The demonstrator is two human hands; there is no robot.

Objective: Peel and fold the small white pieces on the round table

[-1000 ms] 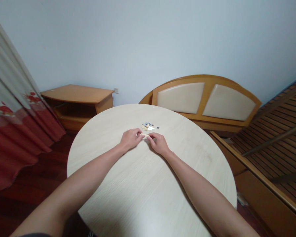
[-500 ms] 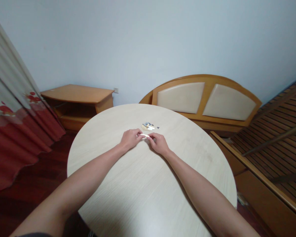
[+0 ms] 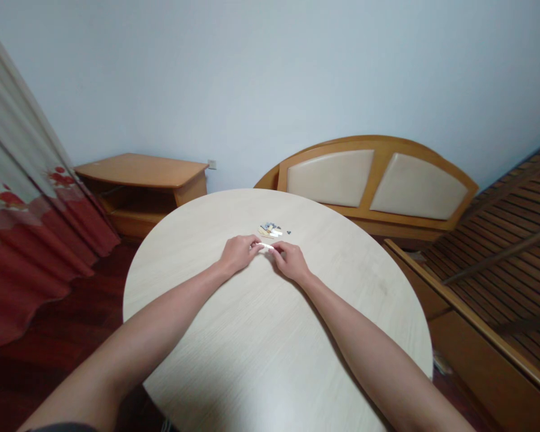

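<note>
A small, thin white strip [image 3: 265, 245] spans the gap between my two hands, low over the table. My left hand [image 3: 239, 252] pinches its left end between thumb and fingers. At the right end, the thumb and fingers of my right hand [image 3: 290, 260] are closed on it. What kind of piece it is, I cannot make out at this size. Just beyond my fingertips lies a little pile of small parts [image 3: 269, 228] in grey, tan and white. One dark piece [image 3: 288, 232] sits apart, to the right of the pile.
The round pale table [image 3: 234, 348] is under both arms. Behind it stand a wooden cabinet [image 3: 148, 168] at left and a headboard [image 3: 369, 180] with cream panels. A slatted bed frame [image 3: 495, 264] is on the right, a red and white curtain [image 3: 36, 240] at far left.
</note>
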